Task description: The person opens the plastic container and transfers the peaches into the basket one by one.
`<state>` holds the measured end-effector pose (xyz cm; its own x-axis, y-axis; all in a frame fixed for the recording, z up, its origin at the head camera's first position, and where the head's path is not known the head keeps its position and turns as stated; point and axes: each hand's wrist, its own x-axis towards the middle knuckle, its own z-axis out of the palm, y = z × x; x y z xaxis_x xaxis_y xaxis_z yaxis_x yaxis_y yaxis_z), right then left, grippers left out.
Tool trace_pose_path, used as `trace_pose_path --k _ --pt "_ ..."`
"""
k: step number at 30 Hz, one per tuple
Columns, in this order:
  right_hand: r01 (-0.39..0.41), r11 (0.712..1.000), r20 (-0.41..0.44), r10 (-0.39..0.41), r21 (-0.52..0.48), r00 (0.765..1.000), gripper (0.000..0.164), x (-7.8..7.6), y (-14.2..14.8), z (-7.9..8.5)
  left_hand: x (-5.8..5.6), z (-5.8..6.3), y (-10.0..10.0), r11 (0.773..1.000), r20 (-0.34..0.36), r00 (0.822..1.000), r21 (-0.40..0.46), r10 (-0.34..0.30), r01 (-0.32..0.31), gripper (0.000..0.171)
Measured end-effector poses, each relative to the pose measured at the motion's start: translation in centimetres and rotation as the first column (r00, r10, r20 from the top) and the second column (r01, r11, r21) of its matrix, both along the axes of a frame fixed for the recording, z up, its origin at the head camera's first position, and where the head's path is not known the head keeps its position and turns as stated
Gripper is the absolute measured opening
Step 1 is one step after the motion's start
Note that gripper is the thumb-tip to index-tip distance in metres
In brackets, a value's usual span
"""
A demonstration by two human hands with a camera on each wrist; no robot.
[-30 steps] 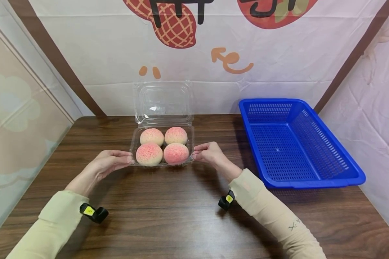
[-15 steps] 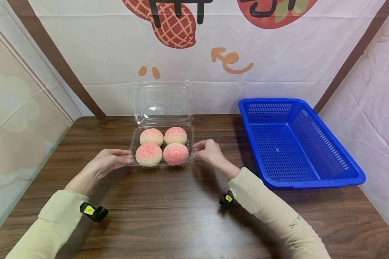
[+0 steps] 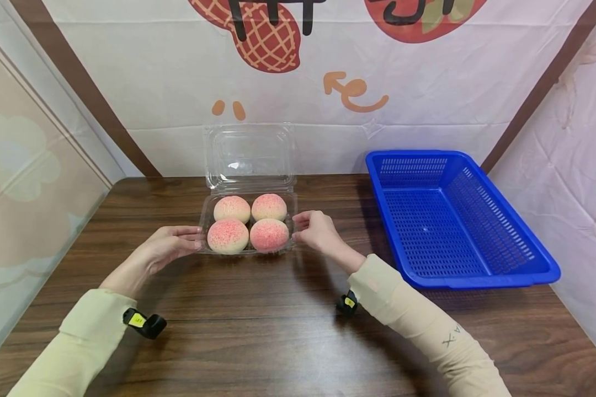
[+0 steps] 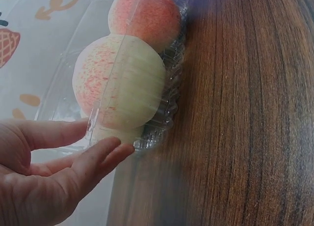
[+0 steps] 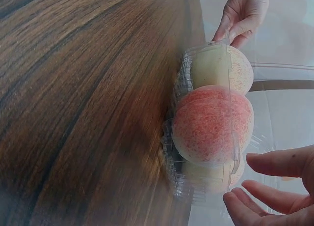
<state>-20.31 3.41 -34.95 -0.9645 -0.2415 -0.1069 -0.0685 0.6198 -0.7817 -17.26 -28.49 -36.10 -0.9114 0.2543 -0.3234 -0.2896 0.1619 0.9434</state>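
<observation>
A clear plastic clamshell container (image 3: 252, 253) stands on the table with its lid (image 3: 250, 151) raised at the back. Several round, peach-like fruits (image 3: 228, 236), cream speckled with pink, fill it in rows. At the container's left front corner is my left hand (image 3: 161, 251); in the left wrist view its thumb and loosely straight fingers lie on either side of the rim. My right hand (image 3: 320, 234) is beside the right wall. In the right wrist view, its thumb (image 5: 274, 162) and fingers (image 5: 240, 204) are spread apart near the rim, with a gap between them.
To the right, a blue perforated plastic basket (image 3: 442, 231) rests on the dark wooden table (image 3: 258, 331). A white printed cloth (image 3: 328, 99) hangs behind, close to the raised lid. Each wrist wears a black strap-on camera.
My right hand's fingers have loosened from the container's edge and risen slightly. My left fingers have spread a little. The container, its fruits and the basket keep their places.
</observation>
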Motion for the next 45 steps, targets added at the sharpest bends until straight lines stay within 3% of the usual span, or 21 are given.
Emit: trace_pose_path --k 9,17,24,30,37,42,45 --pt "-0.060 0.998 -0.081 0.063 0.036 0.995 0.036 -0.1 -0.3 0.0 -0.1 0.1 0.3 0.999 0.024 1.000 0.048 0.003 -0.004 0.063" --pt "-0.146 0.983 -0.216 0.167 0.108 0.962 0.037 0.1 -0.7 0.1 -0.2 0.0 0.7 0.999 0.013 1.000 0.034 0.002 -0.003 0.059" --pt "-0.230 0.949 -0.356 0.295 0.215 0.886 0.037 0.1 -1.1 0.1 -0.4 -0.1 1.3 1.000 -0.011 1.000 -0.025 0.009 -0.009 0.056" --pt "-0.278 0.914 -0.410 0.384 0.297 0.827 0.038 -0.1 -1.3 -0.1 -0.5 -0.1 1.7 0.999 -0.016 0.999 -0.021 0.027 -0.028 0.054" --pt "-0.322 0.862 -0.389 0.472 0.391 0.791 0.037 -0.3 -1.8 -0.1 -0.6 -0.1 2.0 0.998 0.001 0.999 -0.038 0.048 -0.047 0.054" --pt "-0.341 0.835 -0.410 0.518 0.431 0.751 0.035 -0.3 -2.0 -0.1 -0.5 -0.1 2.1 0.998 -0.003 0.999 -0.041 0.046 -0.046 0.054" --pt "-0.346 0.825 -0.413 0.533 0.447 0.738 0.037 -0.3 -2.1 -0.1 -0.5 0.0 2.1 0.999 -0.005 0.999 -0.033 0.043 -0.044 0.054"
